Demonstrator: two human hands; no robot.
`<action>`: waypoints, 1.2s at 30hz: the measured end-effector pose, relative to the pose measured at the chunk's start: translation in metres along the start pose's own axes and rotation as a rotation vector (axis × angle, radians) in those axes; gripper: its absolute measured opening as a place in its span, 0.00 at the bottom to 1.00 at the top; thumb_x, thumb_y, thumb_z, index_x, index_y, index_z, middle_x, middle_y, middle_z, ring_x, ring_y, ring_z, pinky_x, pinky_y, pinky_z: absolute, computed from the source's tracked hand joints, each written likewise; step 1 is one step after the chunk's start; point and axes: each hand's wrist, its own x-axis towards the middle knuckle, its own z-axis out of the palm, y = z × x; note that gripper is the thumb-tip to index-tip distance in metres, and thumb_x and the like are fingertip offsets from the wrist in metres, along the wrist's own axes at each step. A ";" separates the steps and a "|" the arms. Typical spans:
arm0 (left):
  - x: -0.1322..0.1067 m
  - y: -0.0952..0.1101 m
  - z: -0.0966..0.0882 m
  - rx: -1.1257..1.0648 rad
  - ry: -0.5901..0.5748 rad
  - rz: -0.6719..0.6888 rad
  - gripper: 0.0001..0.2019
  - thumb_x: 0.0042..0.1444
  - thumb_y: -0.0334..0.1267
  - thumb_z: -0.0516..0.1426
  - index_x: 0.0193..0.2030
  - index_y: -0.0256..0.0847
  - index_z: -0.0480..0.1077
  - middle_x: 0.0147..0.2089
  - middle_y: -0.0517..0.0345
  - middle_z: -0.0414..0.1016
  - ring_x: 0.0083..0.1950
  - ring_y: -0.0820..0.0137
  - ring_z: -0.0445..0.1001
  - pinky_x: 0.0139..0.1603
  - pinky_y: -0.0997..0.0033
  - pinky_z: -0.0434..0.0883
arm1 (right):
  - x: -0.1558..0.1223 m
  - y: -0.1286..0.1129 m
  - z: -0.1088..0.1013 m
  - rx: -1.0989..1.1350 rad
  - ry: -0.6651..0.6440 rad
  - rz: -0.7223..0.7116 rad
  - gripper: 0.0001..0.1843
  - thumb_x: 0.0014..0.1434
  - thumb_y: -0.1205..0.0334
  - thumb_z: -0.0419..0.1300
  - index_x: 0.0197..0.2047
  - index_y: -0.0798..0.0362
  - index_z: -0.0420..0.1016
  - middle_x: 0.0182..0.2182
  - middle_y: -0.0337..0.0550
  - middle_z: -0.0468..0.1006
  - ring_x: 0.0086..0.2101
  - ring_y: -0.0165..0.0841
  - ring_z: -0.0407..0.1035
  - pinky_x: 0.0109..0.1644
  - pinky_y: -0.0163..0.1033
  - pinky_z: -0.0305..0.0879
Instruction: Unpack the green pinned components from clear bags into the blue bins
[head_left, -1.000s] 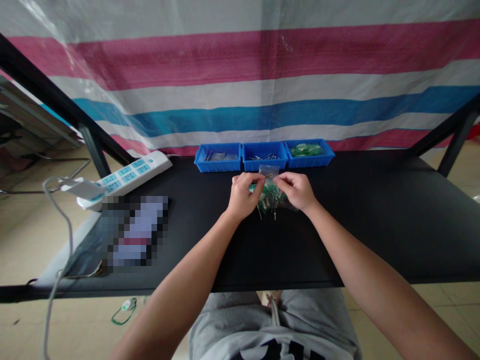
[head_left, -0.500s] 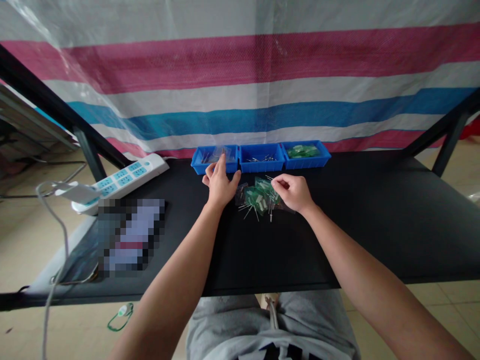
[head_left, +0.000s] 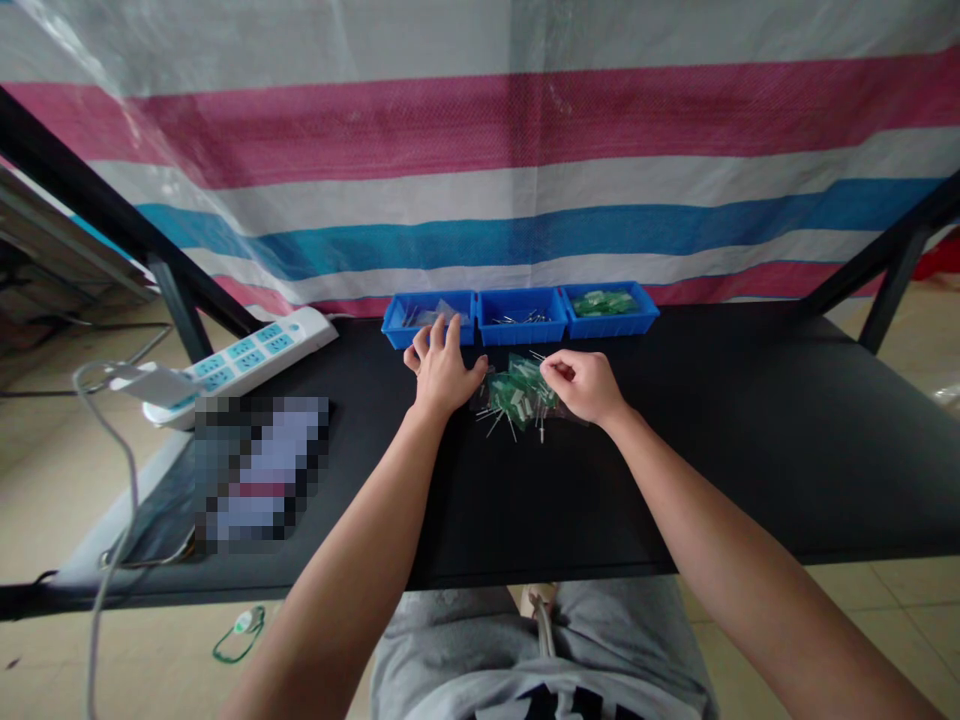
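My left hand (head_left: 442,372) is open, its fingers spread over the front edge of the left blue bin (head_left: 391,322). Inside that bin lies a clear plastic bag (head_left: 445,310) with thin metal pieces. My right hand (head_left: 585,385) is closed in a pinch at the right side of a pile of green packets (head_left: 517,392). A thin metal rivet (head_left: 537,354) pokes out at its fingertips; the rest is hidden by the fingers. Loose metal rivets (head_left: 541,434) and small clear bags lie among and in front of the packets.
The middle blue bin (head_left: 523,334) holds metal rivets; the right blue bin (head_left: 613,325) holds green packets. On the left of the black table (head_left: 540,520) are a white power strip (head_left: 244,360) with a plugged-in cable and a blurred-out item (head_left: 262,470). Striped sheeting (head_left: 480,130) hangs behind.
My left hand has drawn back slightly from the left bin, its fingers now more spread, and the clear bag rests in that bin. My right hand has hardly moved.
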 end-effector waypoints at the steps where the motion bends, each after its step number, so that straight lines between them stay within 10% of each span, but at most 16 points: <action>1: 0.000 0.000 0.000 -0.005 -0.001 -0.012 0.38 0.52 0.50 0.58 0.68 0.43 0.55 0.71 0.39 0.52 0.67 0.40 0.52 0.60 0.36 0.54 | 0.000 0.000 0.000 -0.001 -0.004 -0.001 0.11 0.57 0.60 0.57 0.27 0.53 0.78 0.21 0.40 0.77 0.22 0.31 0.68 0.29 0.35 0.60; 9: -0.001 0.003 -0.002 -0.006 -0.025 -0.070 0.41 0.49 0.53 0.59 0.68 0.41 0.55 0.73 0.36 0.38 0.69 0.35 0.44 0.60 0.35 0.54 | 0.001 0.000 -0.002 -0.036 -0.006 -0.016 0.10 0.56 0.62 0.57 0.27 0.54 0.77 0.21 0.40 0.77 0.23 0.31 0.69 0.30 0.35 0.60; 20: -0.005 0.008 0.000 -0.118 0.063 -0.018 0.28 0.53 0.45 0.57 0.61 0.44 0.64 0.64 0.43 0.59 0.64 0.47 0.56 0.60 0.44 0.58 | 0.003 0.012 0.001 -0.123 0.064 -0.047 0.08 0.55 0.63 0.59 0.34 0.54 0.79 0.28 0.45 0.80 0.31 0.37 0.72 0.40 0.41 0.66; 29: -0.016 0.024 0.001 -0.269 -0.096 0.169 0.10 0.58 0.39 0.54 0.42 0.43 0.74 0.46 0.52 0.76 0.53 0.57 0.68 0.53 0.52 0.61 | 0.000 0.015 0.002 -0.295 -0.187 -0.058 0.27 0.45 0.52 0.69 0.47 0.57 0.77 0.44 0.52 0.78 0.44 0.45 0.70 0.51 0.48 0.66; 36: -0.018 0.026 0.001 -0.299 -0.124 0.237 0.09 0.58 0.37 0.54 0.40 0.42 0.74 0.44 0.53 0.77 0.50 0.60 0.70 0.52 0.55 0.60 | 0.000 0.009 0.003 -0.241 -0.141 -0.044 0.10 0.50 0.59 0.64 0.35 0.54 0.77 0.33 0.46 0.80 0.35 0.39 0.72 0.41 0.41 0.65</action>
